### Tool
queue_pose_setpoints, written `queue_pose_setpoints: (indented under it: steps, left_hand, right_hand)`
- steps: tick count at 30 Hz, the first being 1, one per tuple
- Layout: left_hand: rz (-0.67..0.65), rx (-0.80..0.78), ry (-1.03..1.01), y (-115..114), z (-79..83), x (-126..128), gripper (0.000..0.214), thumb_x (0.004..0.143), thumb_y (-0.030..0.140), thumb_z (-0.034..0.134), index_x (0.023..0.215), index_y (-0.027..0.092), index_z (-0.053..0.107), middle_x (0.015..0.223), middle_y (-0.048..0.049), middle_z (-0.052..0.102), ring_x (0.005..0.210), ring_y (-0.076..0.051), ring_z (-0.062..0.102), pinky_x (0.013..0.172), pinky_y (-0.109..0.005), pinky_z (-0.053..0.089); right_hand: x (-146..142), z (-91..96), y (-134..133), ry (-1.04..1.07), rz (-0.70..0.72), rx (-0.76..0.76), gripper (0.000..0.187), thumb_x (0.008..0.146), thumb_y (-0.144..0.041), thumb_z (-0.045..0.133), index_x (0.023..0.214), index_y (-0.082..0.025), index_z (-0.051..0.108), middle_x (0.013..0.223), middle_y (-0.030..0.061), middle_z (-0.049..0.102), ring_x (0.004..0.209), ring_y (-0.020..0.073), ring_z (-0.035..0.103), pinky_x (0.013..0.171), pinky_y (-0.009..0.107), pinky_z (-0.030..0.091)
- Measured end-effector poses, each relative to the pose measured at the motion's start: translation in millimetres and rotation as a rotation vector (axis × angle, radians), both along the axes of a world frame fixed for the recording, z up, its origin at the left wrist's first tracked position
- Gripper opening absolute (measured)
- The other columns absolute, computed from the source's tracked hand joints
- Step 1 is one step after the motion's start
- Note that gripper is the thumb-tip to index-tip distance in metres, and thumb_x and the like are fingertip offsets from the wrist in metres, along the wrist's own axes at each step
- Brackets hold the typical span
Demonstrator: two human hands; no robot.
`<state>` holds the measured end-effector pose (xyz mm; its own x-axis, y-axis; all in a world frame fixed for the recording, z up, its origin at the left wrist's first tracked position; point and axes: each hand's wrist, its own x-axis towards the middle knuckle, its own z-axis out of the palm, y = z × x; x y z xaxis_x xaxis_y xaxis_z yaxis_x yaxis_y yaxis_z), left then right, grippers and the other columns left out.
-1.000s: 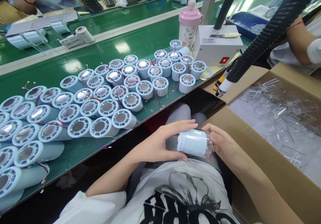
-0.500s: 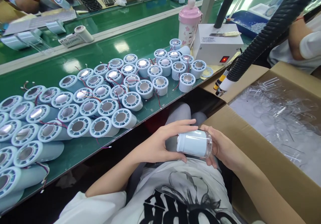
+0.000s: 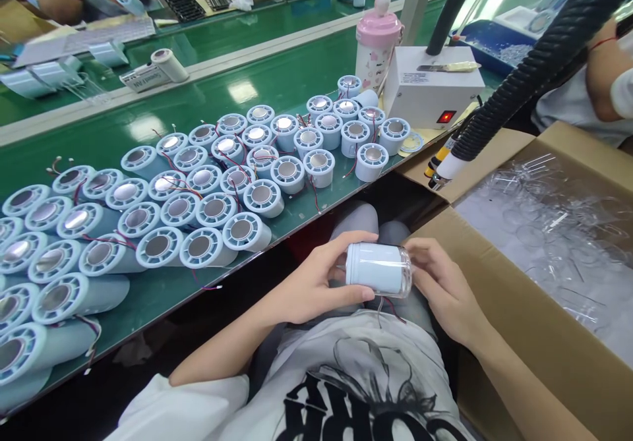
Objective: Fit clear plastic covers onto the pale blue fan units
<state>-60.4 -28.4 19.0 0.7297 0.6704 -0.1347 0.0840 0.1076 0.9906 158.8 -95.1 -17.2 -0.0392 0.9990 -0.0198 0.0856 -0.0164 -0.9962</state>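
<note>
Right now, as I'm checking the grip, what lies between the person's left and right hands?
In the head view, a light-blue cylinder with a clear cover around it lies between the left hand and the right hand.

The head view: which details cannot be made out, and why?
Head view:
End face of the held cylinder: turned into the left hand.
Label on white box: print too small.
Leftmost cylinders: cut off by the picture's left edge.
Clear parts: too overlapped to count.

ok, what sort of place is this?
Probably a factory assembly line: dozens of matching blue cylinders crowd a long green bench, and a big open carton beside it holds a heap of clear plastic parts.
</note>
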Motion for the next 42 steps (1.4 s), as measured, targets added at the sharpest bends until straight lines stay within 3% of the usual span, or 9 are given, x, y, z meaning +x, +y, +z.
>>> queue_pose_setpoints:
  steps: [3,5,13,18,22,28,33,38,42]
  left_hand:
    - [-0.022,-0.086,-0.016,1,-0.8,0,0.059,0.083,0.037,0.072,0.134,0.021,0.047,0.110,-0.0062,0.063,0.090,-0.017,0.064,0.079,-0.028,0.054]
    - [-0.054,-0.103,-0.016,3,-1.9,0,0.062,0.083,0.040,0.072,0.136,0.021,0.046,0.108,-0.0064,0.064,0.085,-0.017,0.064,0.075,-0.027,0.055]
    - [-0.181,0.034,-0.027,9,-6.4,-3,0.079,0.081,0.026,0.075,0.150,0.030,0.037,0.147,-0.0104,0.048,0.126,-0.027,0.055,0.106,-0.040,0.046]
    - [-0.186,-0.180,-0.074,8,-13.7,-1,0.080,0.081,0.022,0.075,0.151,0.027,0.035,0.127,-0.0091,0.064,0.108,-0.021,0.065,0.094,-0.034,0.053]
    - [-0.192,-0.230,-0.048,7,-17.2,-1,0.082,0.081,0.024,0.075,0.151,0.026,0.034,0.112,-0.0074,0.070,0.093,-0.017,0.068,0.084,-0.028,0.054]
    - [-0.184,-0.231,-0.141,8,-17.7,-2,0.079,0.077,0.022,0.078,0.147,0.026,0.042,0.135,-0.0108,0.060,0.117,-0.024,0.063,0.098,-0.035,0.052]
    - [-0.200,-0.250,-0.104,8,-21.0,-2,0.079,0.080,0.025,0.077,0.149,0.028,0.038,0.124,-0.0092,0.066,0.103,-0.020,0.067,0.090,-0.031,0.053]
    - [-0.203,-0.211,-0.010,7,-25.9,-2,0.086,0.081,0.037,0.075,0.154,0.027,0.029,0.111,-0.0071,0.069,0.082,-0.016,0.065,0.074,-0.027,0.052]
    - [-0.166,-0.074,0.010,8,-22.0,-3,0.092,0.076,0.043,0.079,0.153,0.028,0.031,0.140,-0.0120,0.056,0.115,-0.027,0.059,0.095,-0.037,0.049]
  right_hand:
    - [5,-0.3,-2,-0.316,0.109,0.536,0.054,0.089,-0.002,0.056,0.131,-0.036,0.050,0.149,0.0034,0.046,0.133,0.0243,0.049,0.106,0.045,0.049]
    - [8,-0.3,-2,-0.375,0.201,0.631,0.063,0.086,0.001,0.060,0.134,-0.039,0.052,0.152,0.0007,0.044,0.138,0.0240,0.043,0.112,0.045,0.043]
    - [10,1.9,-6,0.261,0.175,-0.098,0.042,0.088,-0.044,0.070,0.129,-0.042,0.061,0.121,-0.0016,0.071,0.106,0.0181,0.068,0.087,0.026,0.058]
    - [9,10.6,-7,0.187,0.124,-0.204,0.042,0.079,-0.040,0.081,0.119,-0.041,0.070,0.108,-0.0025,0.075,0.073,0.0142,0.070,0.070,0.025,0.059]
    - [10,10.8,-3,0.217,0.131,-0.286,0.047,0.073,-0.043,0.085,0.118,-0.037,0.071,0.108,0.0007,0.076,0.097,0.0209,0.070,0.081,0.027,0.058]
    - [12,7.4,-5,0.354,0.139,-0.283,0.048,0.076,-0.041,0.083,0.122,-0.034,0.070,0.115,0.0040,0.074,0.106,0.0250,0.069,0.092,0.037,0.057]
    - [7,12.4,-6,0.193,0.081,-0.331,0.052,0.069,-0.044,0.087,0.118,-0.029,0.073,0.106,0.0064,0.076,0.101,0.0280,0.069,0.084,0.038,0.060]
    - [5,9.4,-1,0.338,0.119,-0.416,0.052,0.072,-0.048,0.083,0.118,-0.027,0.070,0.107,0.0072,0.075,0.092,0.0236,0.070,0.071,0.031,0.061]
    - [3,13.3,-2,0.450,0.160,-0.514,0.054,0.077,-0.059,0.075,0.118,-0.028,0.062,0.101,0.0061,0.072,0.076,0.0199,0.072,0.064,0.030,0.061]
